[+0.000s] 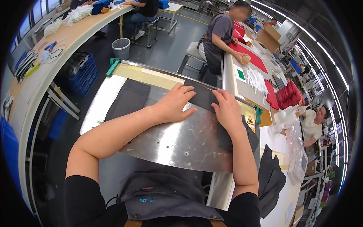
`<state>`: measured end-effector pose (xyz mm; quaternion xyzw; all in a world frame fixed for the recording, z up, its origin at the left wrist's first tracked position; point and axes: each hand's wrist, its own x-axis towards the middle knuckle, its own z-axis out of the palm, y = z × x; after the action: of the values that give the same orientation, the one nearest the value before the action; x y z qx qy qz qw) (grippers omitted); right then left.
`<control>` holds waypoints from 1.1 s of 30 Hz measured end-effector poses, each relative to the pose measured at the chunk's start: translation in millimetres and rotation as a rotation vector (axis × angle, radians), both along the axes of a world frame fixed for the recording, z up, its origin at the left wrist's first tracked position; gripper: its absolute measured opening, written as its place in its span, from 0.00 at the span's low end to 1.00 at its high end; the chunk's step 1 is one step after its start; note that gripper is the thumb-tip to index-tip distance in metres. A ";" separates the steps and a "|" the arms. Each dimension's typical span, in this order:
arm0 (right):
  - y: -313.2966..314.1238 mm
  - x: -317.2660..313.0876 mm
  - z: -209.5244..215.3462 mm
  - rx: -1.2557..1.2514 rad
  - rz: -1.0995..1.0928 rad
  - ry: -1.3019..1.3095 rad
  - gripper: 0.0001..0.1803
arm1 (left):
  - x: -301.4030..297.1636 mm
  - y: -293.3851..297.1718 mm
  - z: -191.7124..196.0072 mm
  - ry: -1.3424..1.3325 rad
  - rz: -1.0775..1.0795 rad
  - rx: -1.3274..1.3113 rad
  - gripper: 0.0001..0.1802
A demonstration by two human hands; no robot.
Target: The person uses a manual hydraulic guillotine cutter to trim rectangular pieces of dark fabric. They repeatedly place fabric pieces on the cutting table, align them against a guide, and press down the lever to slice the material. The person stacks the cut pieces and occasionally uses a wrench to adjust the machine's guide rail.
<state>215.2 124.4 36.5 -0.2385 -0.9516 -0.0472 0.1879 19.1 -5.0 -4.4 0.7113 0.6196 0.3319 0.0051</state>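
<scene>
A small dark grey fabric piece lies on a shiny metal work plate. My left hand rests flat on the plate with its fingertips on the piece's left edge. My right hand presses down on the piece's right end, fingers spread. A larger dark fabric panel lies flat on the plate to the left of my hands. Another dark piece sits under my right forearm at the plate's right side.
A heap of dark fabric lies on the table to my right. A person sits at a bench with red fabric beyond the plate. Another person is at far right. A long curved bench, blue crate and bin stand left.
</scene>
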 end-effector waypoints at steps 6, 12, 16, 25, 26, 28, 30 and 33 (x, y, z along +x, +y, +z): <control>-2.7 -1.6 -2.9 -0.157 0.036 -0.027 0.20 | -8.2 0.9 -0.5 0.318 0.121 -0.075 0.35; -1.5 0.0 -9.0 -0.061 0.094 -0.036 0.21 | -1.9 -1.2 9.1 0.313 0.184 -0.196 0.36; 2.5 -3.5 -11.5 -0.092 0.035 -0.057 0.21 | -1.0 0.1 2.5 0.258 0.155 -0.155 0.38; 1.9 -0.1 -6.6 -0.175 -0.009 -0.092 0.24 | -8.6 2.2 -1.4 0.229 0.054 -0.129 0.40; 2.3 1.1 -6.0 -0.179 -0.008 -0.091 0.24 | -9.2 2.7 -2.0 0.220 0.044 -0.127 0.40; 3.4 2.6 -5.5 -0.188 -0.002 -0.090 0.25 | -7.4 2.8 -1.9 0.236 0.064 -0.138 0.40; 2.4 2.0 -6.8 -0.171 0.002 -0.090 0.25 | -7.0 2.6 -0.8 0.243 0.073 -0.152 0.41; 0.1 2.9 -7.0 -0.125 0.010 -0.078 0.25 | -7.0 4.0 1.1 0.241 0.068 -0.170 0.40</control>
<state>218.0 124.6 29.5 -0.2427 -0.9606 0.0038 0.1355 12.1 -1.0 -3.2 0.7216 0.6652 0.1906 -0.0205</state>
